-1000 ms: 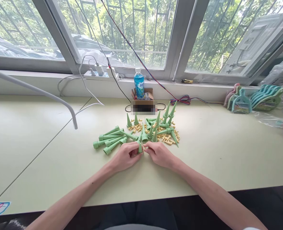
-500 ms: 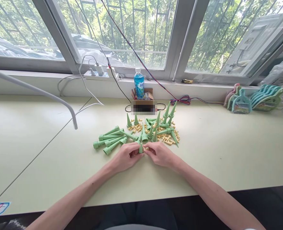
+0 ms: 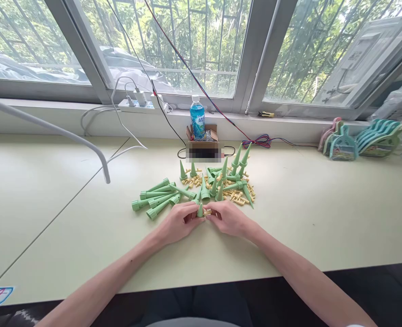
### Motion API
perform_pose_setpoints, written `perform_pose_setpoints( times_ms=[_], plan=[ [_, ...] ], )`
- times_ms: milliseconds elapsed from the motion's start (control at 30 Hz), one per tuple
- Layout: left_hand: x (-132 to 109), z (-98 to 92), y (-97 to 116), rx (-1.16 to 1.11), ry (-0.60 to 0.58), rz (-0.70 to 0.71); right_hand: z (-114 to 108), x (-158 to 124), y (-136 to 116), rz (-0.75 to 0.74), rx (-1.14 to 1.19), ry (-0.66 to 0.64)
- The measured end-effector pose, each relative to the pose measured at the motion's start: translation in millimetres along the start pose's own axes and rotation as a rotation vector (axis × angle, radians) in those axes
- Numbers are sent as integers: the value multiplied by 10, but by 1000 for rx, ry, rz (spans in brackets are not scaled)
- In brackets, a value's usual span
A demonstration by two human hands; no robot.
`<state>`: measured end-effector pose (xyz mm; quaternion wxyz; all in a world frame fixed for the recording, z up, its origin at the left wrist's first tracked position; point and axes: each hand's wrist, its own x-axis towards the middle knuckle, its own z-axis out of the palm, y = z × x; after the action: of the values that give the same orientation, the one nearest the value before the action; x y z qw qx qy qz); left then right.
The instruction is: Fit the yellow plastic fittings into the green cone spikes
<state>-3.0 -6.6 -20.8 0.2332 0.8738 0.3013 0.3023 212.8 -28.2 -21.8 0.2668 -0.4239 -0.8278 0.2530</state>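
Note:
My left hand [image 3: 183,221] is closed on a green plastic spike [image 3: 200,210], its tip pointing up and away from me. Between the fingertips of my right hand [image 3: 225,218] is a small tan plastic valve [image 3: 207,212], its near end against the side of that spike. How far the valve sits in the spike is hidden by my fingers. Just beyond both hands lies a heap of tan valves [image 3: 236,197] mixed with green spikes, some upright. To the left, several longer green spikes [image 3: 160,210] lie flat in a pile.
A blue drink bottle [image 3: 197,120] stands in a small cardboard box [image 3: 204,144] behind the heap. A white cable [image 3: 51,125] arches over the left side. Packaged pastel dustpan-like items [image 3: 344,144] lean at the far right.
The tan valve shows more clearly between my hands, and my right fingertips sit slightly farther from the spike. Otherwise both hands stay in place.

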Motion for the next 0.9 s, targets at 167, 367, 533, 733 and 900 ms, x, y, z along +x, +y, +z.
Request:
perform_pose_setpoints(
  times_ms=[167, 367, 533, 733, 900],
  plan=[
    [3, -6, 11, -2, -6, -5, 2, -5, 0, -9, -13, 7],
    [4, 3, -4, 14, -20, -5, -7, -5, -9, -24, -25, 14],
    [5, 2, -2, 21, -21, 0, -4, -6, -13, -27, -21, 25],
    [14, -3, 13, 16, -20, 13, 9, -2, -10, -45, -26, 27],
    [14, -8, 25, 9, -18, 8, 23, -2, -2, -57, -28, 32]
  ],
)
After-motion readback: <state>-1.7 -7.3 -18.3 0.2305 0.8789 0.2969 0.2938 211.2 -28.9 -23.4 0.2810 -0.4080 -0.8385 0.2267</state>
